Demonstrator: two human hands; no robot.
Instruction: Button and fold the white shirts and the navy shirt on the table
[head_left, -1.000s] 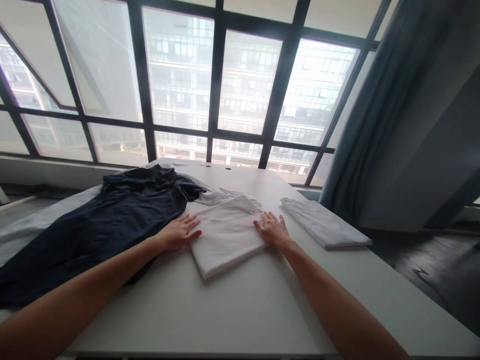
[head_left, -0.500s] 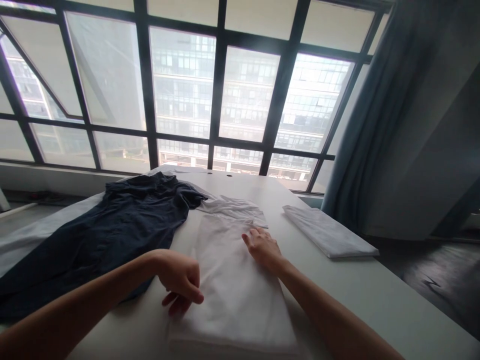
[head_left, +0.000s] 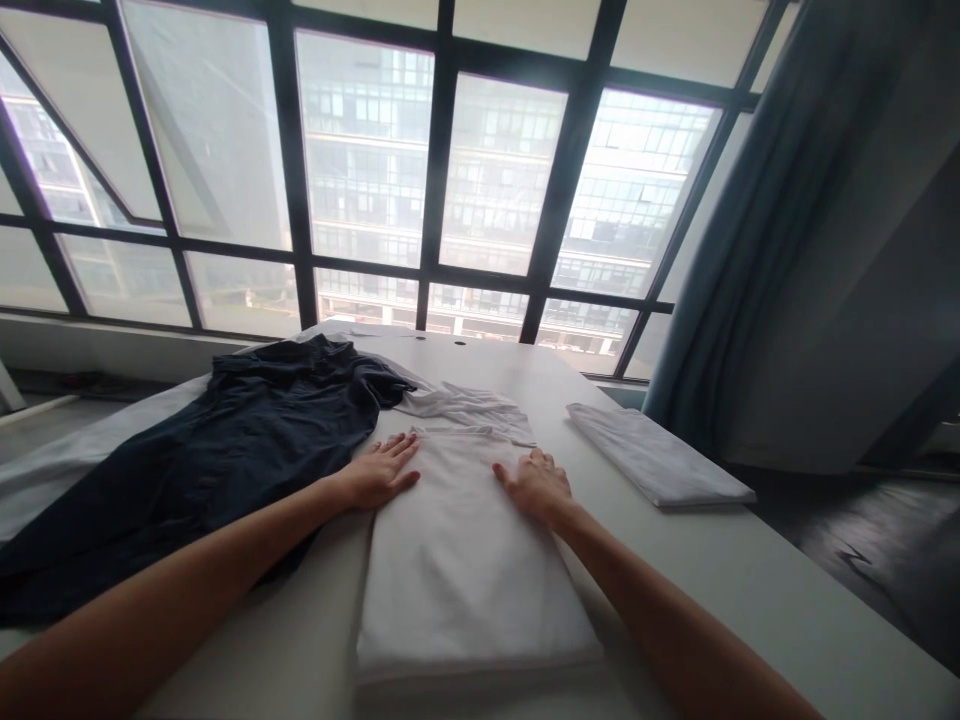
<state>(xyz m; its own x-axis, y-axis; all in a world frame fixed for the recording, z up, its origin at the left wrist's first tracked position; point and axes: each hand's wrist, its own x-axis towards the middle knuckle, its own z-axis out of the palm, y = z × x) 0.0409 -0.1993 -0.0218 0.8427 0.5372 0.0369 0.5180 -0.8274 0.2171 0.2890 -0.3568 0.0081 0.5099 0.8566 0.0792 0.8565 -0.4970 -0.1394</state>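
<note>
A white garment (head_left: 465,580), which looks like a T-shirt, lies folded into a long flat rectangle in front of me, with soft creases in its middle. My left hand (head_left: 381,472) rests flat at its far left edge, fingers stretched out and spread. Across from it, my right hand (head_left: 536,485) lies on the far right edge, thumb apart and fingers slightly bent, the fingertips partly hidden. Neither hand grips the cloth. Just beyond the fold is a crumpled stretch of white fabric (head_left: 472,405); whether it belongs to the same garment I cannot tell.
A dark navy garment (head_left: 262,450) is spread out on the left, over more white cloth (head_left: 97,425). Another folded white garment (head_left: 660,455) lies to the right on the white table (head_left: 720,570). Behind stand windows and a blue-grey curtain (head_left: 727,250).
My left hand has moved forward from the near left side of the white garment, and its curled fingers have spread flat. My right hand stays at the right edge. The garment's left side looks straighter.
</note>
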